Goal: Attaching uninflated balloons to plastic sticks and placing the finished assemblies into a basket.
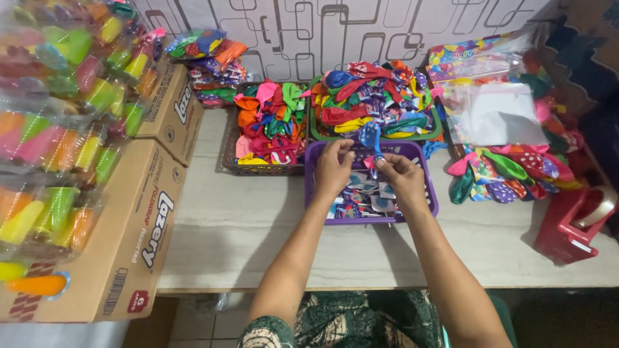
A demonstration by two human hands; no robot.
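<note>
Roughly centre frame, both hands work over the purple basket [425, 187] on the bench [258, 238]. Left hand [333, 169] pinches the blue balloon [370, 136] with a narrow fingertip grip at its lower end; right hand [403, 179] pinches narrow just beside it, near a small pink bit at the neck, exact contact too small to tell. Balloon is uninflated, flat, teardrop shaped, plain blue. Long axis runs near upright, wide body pointing up and away toward the green basket [313, 132], neck end down between the fingertips. It hangs above the far rim of the purple basket, not resting in it. Purple basket holds flat printed packets, blue and white. Behind: green basket heaped with mixed balloons, brown basket [229, 161] to its left with pink, orange, green ones. Loose dotted balloons [509, 171] lie right. Red tape dispenser [570, 225] at right bench edge. Cardboard boxes [138, 232] stand left.
</note>
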